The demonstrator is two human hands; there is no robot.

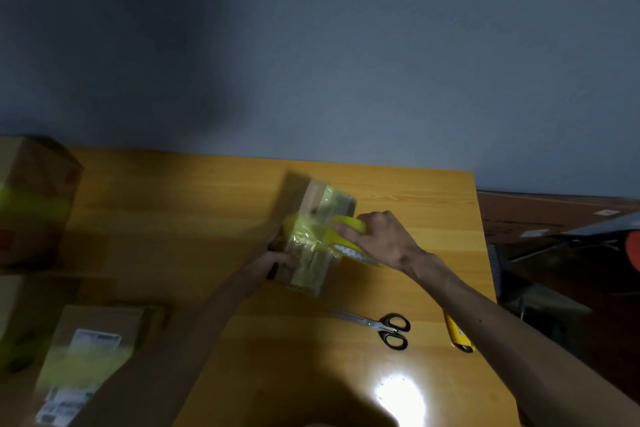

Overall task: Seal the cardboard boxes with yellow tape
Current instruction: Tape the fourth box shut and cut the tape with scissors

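A small cardboard box (313,274) lies in the middle of the wooden table (194,211), with yellow tape running along its top. My left hand (282,262) grips the box's near left side. My right hand (379,236) holds the yellow tape roll (349,224) just right of the box. A stretch of yellow tape (306,230) runs from the roll across the box top. The frame is blurred, so the fingers are hard to make out.
Black-handled scissors (384,324) lie near the table's front right, with a yellow utility knife (457,334) beside them. A taped box with a label (86,357) sits at the front left, and a larger box (34,198) at the far left. Dark clutter lies beyond the right edge.
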